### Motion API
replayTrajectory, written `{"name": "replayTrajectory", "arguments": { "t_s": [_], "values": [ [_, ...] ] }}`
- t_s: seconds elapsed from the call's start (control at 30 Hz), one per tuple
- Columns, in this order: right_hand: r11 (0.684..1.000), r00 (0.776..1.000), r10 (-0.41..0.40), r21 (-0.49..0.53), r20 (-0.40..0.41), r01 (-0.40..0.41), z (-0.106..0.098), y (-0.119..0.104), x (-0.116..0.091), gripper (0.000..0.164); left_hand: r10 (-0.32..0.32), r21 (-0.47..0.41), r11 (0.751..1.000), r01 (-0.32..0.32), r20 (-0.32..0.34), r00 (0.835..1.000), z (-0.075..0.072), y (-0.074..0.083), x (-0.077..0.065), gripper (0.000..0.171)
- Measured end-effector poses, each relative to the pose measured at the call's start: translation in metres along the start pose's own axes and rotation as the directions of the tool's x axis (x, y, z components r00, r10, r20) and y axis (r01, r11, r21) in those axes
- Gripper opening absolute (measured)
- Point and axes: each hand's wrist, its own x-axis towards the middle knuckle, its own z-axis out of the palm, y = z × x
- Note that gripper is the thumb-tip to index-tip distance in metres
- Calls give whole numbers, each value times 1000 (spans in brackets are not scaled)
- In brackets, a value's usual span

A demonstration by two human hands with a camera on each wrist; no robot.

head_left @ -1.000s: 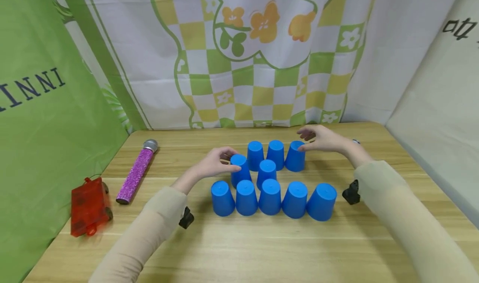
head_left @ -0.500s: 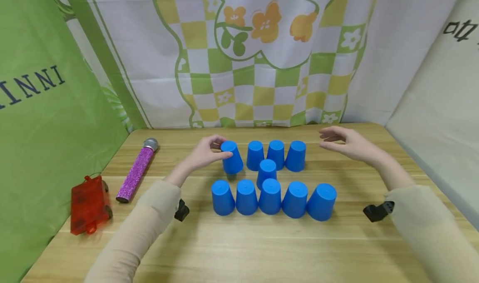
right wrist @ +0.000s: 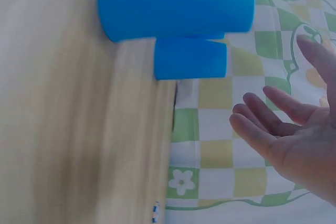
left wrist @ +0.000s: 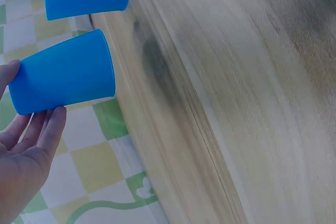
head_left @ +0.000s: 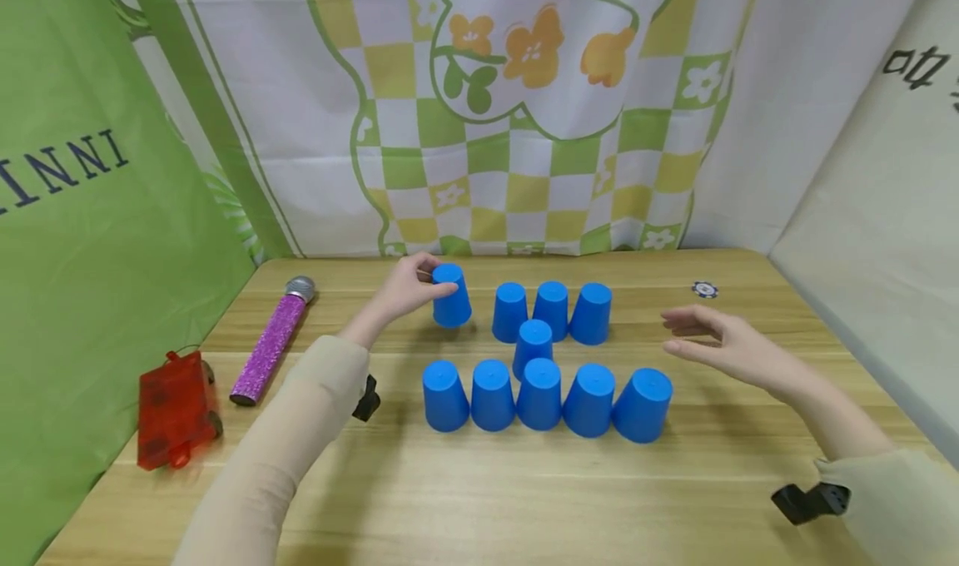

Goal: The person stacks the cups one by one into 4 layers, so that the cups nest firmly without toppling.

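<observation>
Pinching an upside-down blue cup point(head_left: 452, 297) between thumb and fingers, your left hand point(head_left: 408, 286) holds it left of the back row of three cups point(head_left: 550, 310), apart from them; whether its rim touches the tabletop point(head_left: 479, 499) I cannot tell. Your right hand point(head_left: 722, 348) grasps nothing, its fingers extended, right of the cups and near a round chip point(head_left: 704, 289). A single cup point(head_left: 533, 348) stands between the back row and the front row of five point(head_left: 539, 395). Farther left lie a pink microphone point(head_left: 271, 345) and a red wheeled toy point(head_left: 174, 412).
</observation>
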Motion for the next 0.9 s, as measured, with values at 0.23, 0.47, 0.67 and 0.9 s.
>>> {"name": "replayTrajectory", "arguments": {
  "t_s": [0.23,0.47,0.67,0.9],
  "values": [
    [993,999,-28,115,34,24,17,0,-14,57,-16,46,999,15,33,999,9,2,5,49],
    [983,1000,1,184,1,-1,31,-2,-17,57,-11,62,998,7,75,997,26,3,7,47],
    [979,1000,0,202,-16,3,38,-6,-20,59,-19,64,998,14,83,996,34,3,7,46],
    [983,999,4,184,-38,3,46,-8,-23,59,-13,55,998,8,82,997,39,1,6,43]
  ]
}}
